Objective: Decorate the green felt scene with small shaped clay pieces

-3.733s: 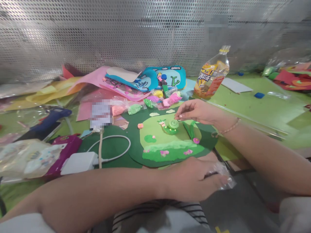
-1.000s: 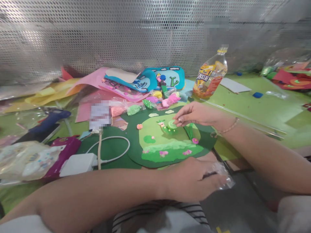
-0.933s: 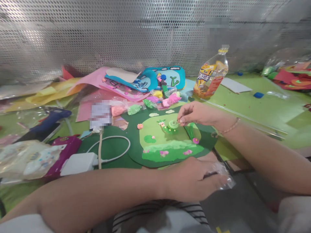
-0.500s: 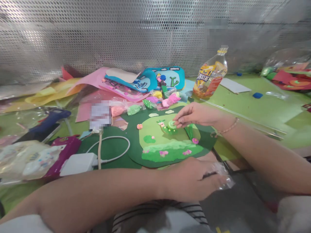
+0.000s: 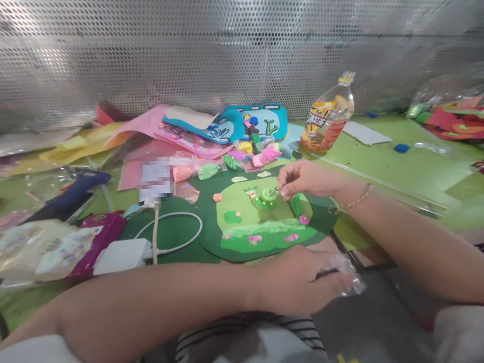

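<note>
A green clay snail (image 5: 266, 198) with a spiral shell lies on the light green middle of a craft picture (image 5: 260, 254) with a dark green border. Just right of the shell, my right hand (image 5: 302, 182) is closed with fingertips pinched together; whether anything small is between them is hidden. My left hand (image 5: 298, 282) rests at the near edge of the picture, its fingers closed on a crumpled clear plastic bag (image 5: 350, 275). Clay flowers, among them a purple flower (image 5: 304, 220), and pale clouds (image 5: 239, 179) decorate the picture.
Small bags of coloured clay (image 5: 208, 171) lie behind the picture. A drink bottle (image 5: 325, 118) stands at the back right. On the left are a white charger (image 5: 123, 254) with its cable and a magenta case (image 5: 108, 232). Blue craft pictures (image 5: 278, 121) lean near the perforated metal wall (image 5: 242, 55).
My right hand has drawn back slightly to the right, off the snail's shell, which now shows fully. The left hand stays in place with the plastic bag.
</note>
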A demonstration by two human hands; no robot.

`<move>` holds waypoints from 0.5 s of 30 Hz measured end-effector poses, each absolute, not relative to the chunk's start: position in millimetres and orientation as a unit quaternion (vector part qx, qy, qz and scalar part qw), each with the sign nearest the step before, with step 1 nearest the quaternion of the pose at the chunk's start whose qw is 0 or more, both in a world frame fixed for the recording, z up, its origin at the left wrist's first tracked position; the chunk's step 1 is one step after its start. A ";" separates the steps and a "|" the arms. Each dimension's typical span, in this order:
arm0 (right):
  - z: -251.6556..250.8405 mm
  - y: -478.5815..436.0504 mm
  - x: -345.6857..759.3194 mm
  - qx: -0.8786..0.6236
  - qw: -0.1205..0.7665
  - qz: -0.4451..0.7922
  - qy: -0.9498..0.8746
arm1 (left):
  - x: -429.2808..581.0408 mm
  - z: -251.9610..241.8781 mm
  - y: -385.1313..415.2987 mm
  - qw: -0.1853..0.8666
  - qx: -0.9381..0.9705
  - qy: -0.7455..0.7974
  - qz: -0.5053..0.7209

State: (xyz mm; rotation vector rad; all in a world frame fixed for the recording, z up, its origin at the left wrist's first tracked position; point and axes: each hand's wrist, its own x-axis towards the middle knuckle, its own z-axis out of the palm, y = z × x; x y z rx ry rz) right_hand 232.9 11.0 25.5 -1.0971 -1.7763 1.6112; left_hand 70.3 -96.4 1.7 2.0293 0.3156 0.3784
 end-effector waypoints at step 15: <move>24.7 12.5 230.2 -0.396 0.291 0.556 -0.670 | 70.9 0.3 -95.7 0.512 0.834 0.117 0.168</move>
